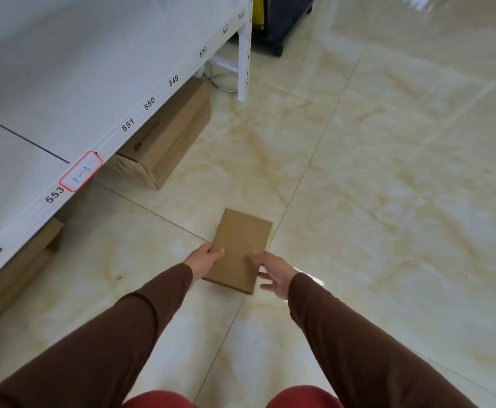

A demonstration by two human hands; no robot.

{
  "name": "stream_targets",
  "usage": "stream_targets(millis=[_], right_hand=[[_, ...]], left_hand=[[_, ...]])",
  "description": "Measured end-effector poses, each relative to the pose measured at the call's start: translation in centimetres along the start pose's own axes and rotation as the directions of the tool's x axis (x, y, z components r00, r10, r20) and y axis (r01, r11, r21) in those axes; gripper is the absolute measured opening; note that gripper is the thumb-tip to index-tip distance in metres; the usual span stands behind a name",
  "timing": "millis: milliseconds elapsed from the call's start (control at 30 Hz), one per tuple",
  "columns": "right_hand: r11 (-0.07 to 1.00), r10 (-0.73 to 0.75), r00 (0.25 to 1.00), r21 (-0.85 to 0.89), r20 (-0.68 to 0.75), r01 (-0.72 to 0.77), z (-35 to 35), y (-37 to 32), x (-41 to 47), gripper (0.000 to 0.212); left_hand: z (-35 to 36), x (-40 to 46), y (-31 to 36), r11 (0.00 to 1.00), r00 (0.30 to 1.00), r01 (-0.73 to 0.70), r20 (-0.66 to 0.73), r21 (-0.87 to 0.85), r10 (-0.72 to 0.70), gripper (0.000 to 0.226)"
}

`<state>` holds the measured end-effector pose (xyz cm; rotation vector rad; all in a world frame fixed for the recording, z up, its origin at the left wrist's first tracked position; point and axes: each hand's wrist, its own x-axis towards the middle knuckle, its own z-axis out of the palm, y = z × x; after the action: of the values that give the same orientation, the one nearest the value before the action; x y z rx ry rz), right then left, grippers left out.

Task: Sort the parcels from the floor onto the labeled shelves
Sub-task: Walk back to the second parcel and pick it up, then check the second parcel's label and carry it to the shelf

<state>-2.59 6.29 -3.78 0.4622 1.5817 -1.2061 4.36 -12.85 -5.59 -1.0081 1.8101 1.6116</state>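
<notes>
On the floor, our left hand grips the parcel (thumb on top); our right hand, fingers spread, touches it.

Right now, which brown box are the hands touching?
The small flat box out on the open floor, between the left hand and right hand. The other boxes are bigger and sit tucked under the white shelf, untouched.

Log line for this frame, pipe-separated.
flat cardboard parcel: on floor | left hand: grips left edge | right hand: fingers touch right edge | labeled shelf: parcel not yet placed
</notes>
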Motion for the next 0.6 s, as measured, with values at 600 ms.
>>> stream_targets(millis=[600], right_hand=[[0.777, -0.607, 0.761, 0.034, -0.230, 0.629, -6.2, -24.5, -50.3, 0.051]], left_hand=[[-0.9, -41.7, 37.0, 0.890, 0.909, -0.416, -0.060, -0.190, 0.412, 0.057]])
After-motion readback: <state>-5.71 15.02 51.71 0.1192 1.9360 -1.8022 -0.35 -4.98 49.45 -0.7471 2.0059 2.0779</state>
